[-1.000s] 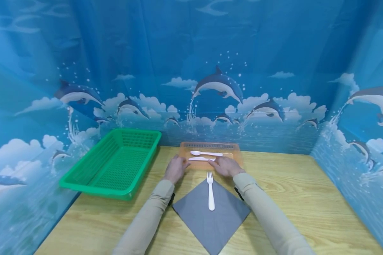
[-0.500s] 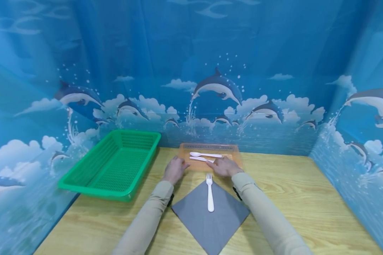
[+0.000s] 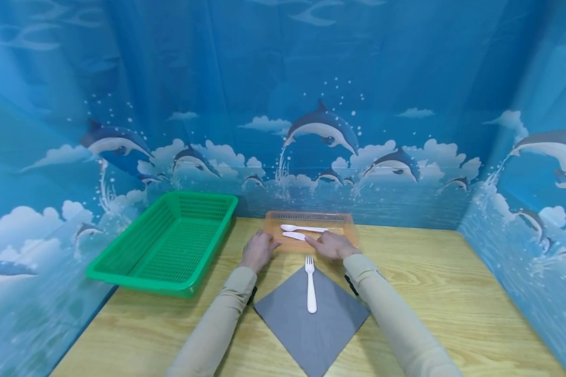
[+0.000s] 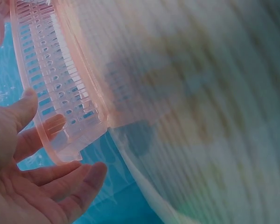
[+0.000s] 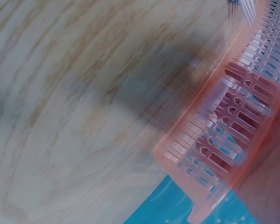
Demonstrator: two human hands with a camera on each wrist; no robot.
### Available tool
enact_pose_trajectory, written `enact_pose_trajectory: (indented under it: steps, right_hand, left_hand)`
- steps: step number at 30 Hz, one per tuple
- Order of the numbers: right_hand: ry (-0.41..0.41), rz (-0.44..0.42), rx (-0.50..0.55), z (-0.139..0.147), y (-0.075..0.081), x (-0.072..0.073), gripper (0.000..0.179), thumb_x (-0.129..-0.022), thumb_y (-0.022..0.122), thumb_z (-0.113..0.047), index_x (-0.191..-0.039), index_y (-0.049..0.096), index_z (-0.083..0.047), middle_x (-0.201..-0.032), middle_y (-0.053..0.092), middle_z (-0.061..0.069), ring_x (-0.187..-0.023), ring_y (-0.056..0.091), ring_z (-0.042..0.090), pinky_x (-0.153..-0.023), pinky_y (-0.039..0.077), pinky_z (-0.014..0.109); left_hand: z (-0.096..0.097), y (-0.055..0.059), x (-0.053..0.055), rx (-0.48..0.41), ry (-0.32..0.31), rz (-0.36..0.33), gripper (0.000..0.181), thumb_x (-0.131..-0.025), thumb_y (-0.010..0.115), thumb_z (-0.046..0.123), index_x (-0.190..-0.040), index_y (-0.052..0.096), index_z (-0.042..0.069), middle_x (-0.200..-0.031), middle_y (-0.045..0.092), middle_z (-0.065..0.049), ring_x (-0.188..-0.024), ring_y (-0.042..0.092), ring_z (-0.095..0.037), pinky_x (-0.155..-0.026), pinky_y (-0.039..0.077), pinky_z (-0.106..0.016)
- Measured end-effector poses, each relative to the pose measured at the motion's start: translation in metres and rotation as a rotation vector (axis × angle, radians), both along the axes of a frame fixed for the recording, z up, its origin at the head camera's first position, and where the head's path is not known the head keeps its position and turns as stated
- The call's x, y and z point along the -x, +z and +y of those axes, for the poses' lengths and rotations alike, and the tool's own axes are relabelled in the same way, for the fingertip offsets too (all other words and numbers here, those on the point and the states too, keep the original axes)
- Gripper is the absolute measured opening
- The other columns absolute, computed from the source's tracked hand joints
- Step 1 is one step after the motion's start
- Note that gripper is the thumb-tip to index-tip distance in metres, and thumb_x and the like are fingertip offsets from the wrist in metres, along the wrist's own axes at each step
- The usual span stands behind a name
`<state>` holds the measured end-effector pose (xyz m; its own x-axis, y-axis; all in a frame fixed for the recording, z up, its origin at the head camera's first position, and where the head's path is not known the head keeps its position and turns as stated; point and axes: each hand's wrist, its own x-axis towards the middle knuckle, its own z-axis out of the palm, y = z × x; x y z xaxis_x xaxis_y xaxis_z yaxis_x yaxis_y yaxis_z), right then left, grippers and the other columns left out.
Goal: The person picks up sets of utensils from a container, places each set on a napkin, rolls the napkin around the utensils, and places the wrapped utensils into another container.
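A shallow orange plastic basket (image 3: 272, 222) with slotted walls lies at the back of the table. My left hand (image 3: 257, 251) holds its front left corner; in the left wrist view the thumb is at the rim of the basket wall (image 4: 60, 98) and a finger shows behind it. Reaching over the front wall, my right hand (image 3: 333, 246) pinches a white plastic knife (image 3: 294, 236), its handle end hidden under the fingers. Behind the knife lies a white spoon (image 3: 306, 229) in the basket. In the right wrist view, fingers of the right hand (image 5: 270, 172) show through the slots.
In front of the basket a grey cloth napkin (image 3: 294, 319) is spread in a diamond, with a white plastic fork (image 3: 311, 290) on it. A green basket (image 3: 214, 251) stands at the left. A blue dolphin-print curtain (image 3: 283, 63) surrounds the wooden table (image 3: 443, 293).
The knife has turned slightly and slid right under my right hand, so less of it shows. My left hand, the spoon and the fork have stayed in place.
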<state>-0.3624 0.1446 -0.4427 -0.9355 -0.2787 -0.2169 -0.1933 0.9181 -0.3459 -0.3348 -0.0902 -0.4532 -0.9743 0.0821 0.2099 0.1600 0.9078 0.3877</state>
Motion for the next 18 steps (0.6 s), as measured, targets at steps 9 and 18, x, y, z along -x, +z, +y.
enact_pose_trajectory:
  steps: [9, 18]
  right_hand:
    - [0.062, 0.020, 0.000, -0.0007, -0.0002, 0.0036, 0.074, -0.097, 0.024, -0.071, -0.092, 0.069, -0.012, -0.081, 0.063, 0.006, -0.060, 0.052, 0.017, -0.066, 0.044, 0.035]
    - [0.028, 0.034, 0.105, 0.0023, -0.0003, 0.0023, 0.080, -0.102, 0.017, -0.063, -0.126, 0.060, 0.000, -0.128, 0.060, 0.022, -0.117, 0.058, 0.039, -0.100, 0.044, 0.053]
  left_hand:
    - [-0.0016, -0.0022, -0.0009, 0.003, -0.017, 0.028, 0.031, -0.093, 0.066, 0.037, -0.095, 0.075, 0.007, -0.089, 0.063, -0.010, -0.075, 0.061, -0.023, -0.063, 0.053, -0.038]
    - [-0.0038, -0.0031, -0.0001, 0.025, -0.011, 0.047, 0.033, -0.093, 0.066, 0.039, -0.097, 0.075, 0.008, -0.091, 0.064, -0.010, -0.076, 0.062, -0.024, -0.062, 0.053, -0.039]
